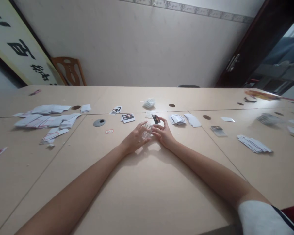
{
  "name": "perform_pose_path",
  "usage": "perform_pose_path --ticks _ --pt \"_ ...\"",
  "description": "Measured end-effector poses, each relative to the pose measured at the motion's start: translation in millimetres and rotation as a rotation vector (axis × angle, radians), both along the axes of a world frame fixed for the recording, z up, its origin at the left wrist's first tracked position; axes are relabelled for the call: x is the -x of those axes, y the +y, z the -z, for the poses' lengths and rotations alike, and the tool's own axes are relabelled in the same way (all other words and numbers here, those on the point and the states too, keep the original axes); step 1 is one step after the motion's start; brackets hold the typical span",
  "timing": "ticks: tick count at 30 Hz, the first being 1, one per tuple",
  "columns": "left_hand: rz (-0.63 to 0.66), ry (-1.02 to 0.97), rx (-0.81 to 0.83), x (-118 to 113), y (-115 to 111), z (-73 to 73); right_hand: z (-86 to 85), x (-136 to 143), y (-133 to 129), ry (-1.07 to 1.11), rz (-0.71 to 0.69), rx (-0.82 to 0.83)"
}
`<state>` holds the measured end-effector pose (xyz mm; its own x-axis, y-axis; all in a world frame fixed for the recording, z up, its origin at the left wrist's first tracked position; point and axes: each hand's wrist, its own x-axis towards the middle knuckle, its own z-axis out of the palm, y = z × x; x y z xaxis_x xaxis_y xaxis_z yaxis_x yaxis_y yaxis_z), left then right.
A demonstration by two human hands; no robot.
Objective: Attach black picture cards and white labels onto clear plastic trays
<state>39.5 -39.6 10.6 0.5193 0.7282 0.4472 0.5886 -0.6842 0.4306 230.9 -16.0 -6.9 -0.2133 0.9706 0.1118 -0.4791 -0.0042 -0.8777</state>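
Observation:
Both hands meet near the middle of the table. My left hand [136, 138] has its fingers curled round a clear, shiny plastic piece [147, 132], which looks like a small sleeve or stack of sleeves. My right hand [164, 133] pinches a small dark photo card [156, 119] between thumb and forefinger, while its other fingers touch the plastic's right side. Just beyond the hands lies a flat clear plastic sleeve [149, 115], and further back is a pile of clear sleeves [149, 103]. A stack of photo cards [128, 117] sits left of my left hand.
White paper slips [47, 120] cover the left of the table [147, 189]. White cards [177, 119] and more slips [192, 120] lie right of my hands. Further right are a fanned stack [254, 144] and a plastic-wrapped pack [218, 131]. A grey grommet [99, 122] is at left.

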Motion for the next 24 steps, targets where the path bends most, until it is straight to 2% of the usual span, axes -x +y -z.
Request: perform_pose_path --ticks 4,7,9,15,24 --pt "-0.028 -0.031 -0.003 -0.1 -2.0 -0.3 -1.8 5.0 -6.5 0.023 -0.139 0.02" --pt "-0.015 -0.019 -0.014 -0.3 -1.1 2.0 -3.6 7.3 -9.6 0.016 -0.167 0.006" --pt "-0.029 -0.003 -0.063 -1.1 -0.9 1.8 -3.5 7.9 -9.4 0.007 -0.134 -0.003" --pt "-0.175 0.131 -0.239 -2.7 -4.4 -1.9 0.8 7.5 -8.5 -0.102 0.085 -0.03" --pt "-0.195 0.268 -0.293 -0.4 -0.2 7.4 -0.8 6.6 -14.5 -0.237 0.136 -0.074"
